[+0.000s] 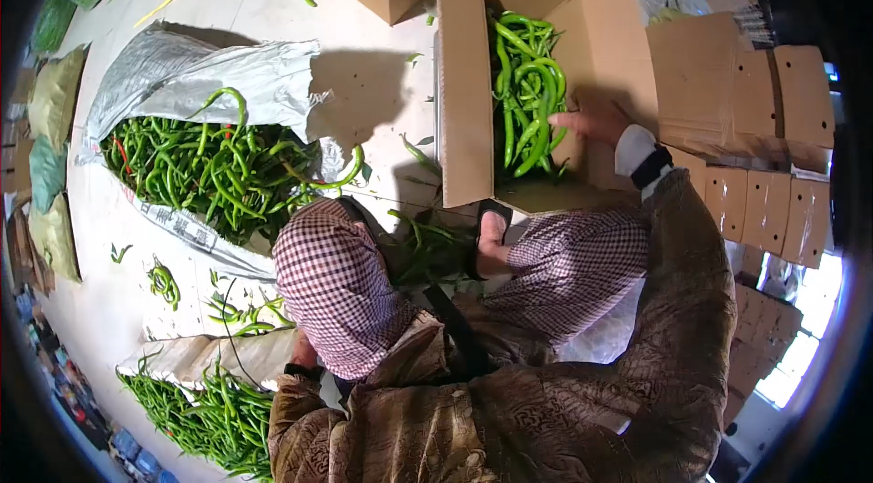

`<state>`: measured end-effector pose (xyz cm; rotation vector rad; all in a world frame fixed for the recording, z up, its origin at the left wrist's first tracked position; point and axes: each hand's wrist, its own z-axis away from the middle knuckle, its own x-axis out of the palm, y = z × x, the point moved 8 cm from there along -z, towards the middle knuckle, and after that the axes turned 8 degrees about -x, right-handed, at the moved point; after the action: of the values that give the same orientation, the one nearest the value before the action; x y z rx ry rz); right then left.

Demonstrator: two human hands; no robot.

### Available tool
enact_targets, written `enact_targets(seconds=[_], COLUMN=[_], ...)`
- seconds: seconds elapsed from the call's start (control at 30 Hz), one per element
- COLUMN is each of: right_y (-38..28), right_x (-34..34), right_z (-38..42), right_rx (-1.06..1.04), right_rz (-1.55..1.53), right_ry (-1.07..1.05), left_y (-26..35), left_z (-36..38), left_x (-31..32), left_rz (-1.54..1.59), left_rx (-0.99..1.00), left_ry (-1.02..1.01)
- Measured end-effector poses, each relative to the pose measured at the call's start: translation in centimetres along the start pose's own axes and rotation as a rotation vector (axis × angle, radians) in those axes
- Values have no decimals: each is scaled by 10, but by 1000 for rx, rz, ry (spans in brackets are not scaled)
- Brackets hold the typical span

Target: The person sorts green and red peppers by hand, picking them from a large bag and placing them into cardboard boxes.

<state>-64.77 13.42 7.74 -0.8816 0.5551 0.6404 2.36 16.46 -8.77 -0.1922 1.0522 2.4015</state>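
Head view: right hand at the long green chili peppers in an open carton

The right hand (596,119) is partly open, index finger stretched out, its tip at a large curved pepper (548,110); no closed grip shows, and the thumb's contact cannot be made out. The green chili peppers (511,110) lie heaped inside the open cardboard carton (466,92), at nine to ten o'clock from that hand. At eight o'clock, the left hand (305,354) is low beside the knee, mostly hidden; its opening and any hold cannot be told.

Farther out at nine o'clock, a white woven sack (205,74) gapes around more peppers, a few red. Loose ones lie on the floor (364,92), and another pile (214,419) is at eight o'clock. Stacked cartons (759,210) stand at four o'clock.

Each pepper should be light, smooth and slightly slippery, springy but apt to snap if bent hard. The thick middle looks the best place for a gentle pinch; the thin tips and stems would break sooner, and curved ones may snag their neighbours.
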Motion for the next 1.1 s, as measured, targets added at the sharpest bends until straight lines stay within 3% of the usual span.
enact_targets(seconds=[0.07, 0.1, 0.13, 0.2, 0.23, 0.27, 0.37, 0.4, 0.47, 0.53, 0.6, 0.63, 0.7, 0.73, 0.77, 0.8, 0.87, 0.93, 0.97, 1.0, 1.03, 1.1], right_y=[-9, -23, -17, -3, 11, 5, -13, -10, 9, 13, 28, 45, 0, 126, 39, 46, 37, 14, 6, -39, -67, -137], right_x=[-8, -24, -20, -9, 5, 8, 37, 29, -4, 15, 72, 69, 46, 64, 40, 38, 16, 11, 9, 1, -4, -9], right_z=[-21, -19, -29, -58, -72, -69, -36, -28, -17, -6, -2, -8, 0, -34, -5, -12, -8, 2, 5, 19, 24, 47], right_rx=[33, -21, -30, -237, -174, -183, -310, -297, -58, -134, -317, -98, -253, -216, -71, -355, -413, -336, -341, -287, -172, -162], right_rz=[37, 343, 344, 378, 294, 296, 371, 369, 668, 604, 470, 580, 459, 603, 638, 358, 514, 621, 674, 502, 372, 82], right_ry=[11, 271, 268, 307, 110, 112, -225, -231, -63, -119, -377, -408, -327, -139, -170, -23, 143, 103, 87, 107, 52, 75], left_y=[-4, -6, -8, -11, -8, -11, -18, -18, -16, -16, -18, -13, -3, 5, 18, 34, 67, 96, 136, 167, 184, 213], left_z=[6, 8, 10, 15, 13, 14, 21, 20, 15, 12, 12, 9, 5, 2, -4, -9, -23, -22, -18, -22, -33, -55], left_x=[0, -1, -1, 0, -1, -4, -2, -2, 2, 2, 3, 5, 0, -1, -1, -3, -7, -13, -14, -14, -30, -64], left_rz=[12, 17, 20, 18, 22, 25, 37, 34, 34, 35, 43, 41, 48, 50, 53, 57, 90, 7, 85, 161, 143, -16], left_rx=[-10, -14, -16, -19, -12, -17, -42, -44, -38, -33, -24, -7, 29, 68, 119, 169, 281, 19, 10, 5, 160, 422], left_ry=[10, 15, 19, 20, 17, 25, 35, 37, 32, 37, 38, 29, 41, 51, 54, 63, 59, -93, -150, -217, -104, 189])
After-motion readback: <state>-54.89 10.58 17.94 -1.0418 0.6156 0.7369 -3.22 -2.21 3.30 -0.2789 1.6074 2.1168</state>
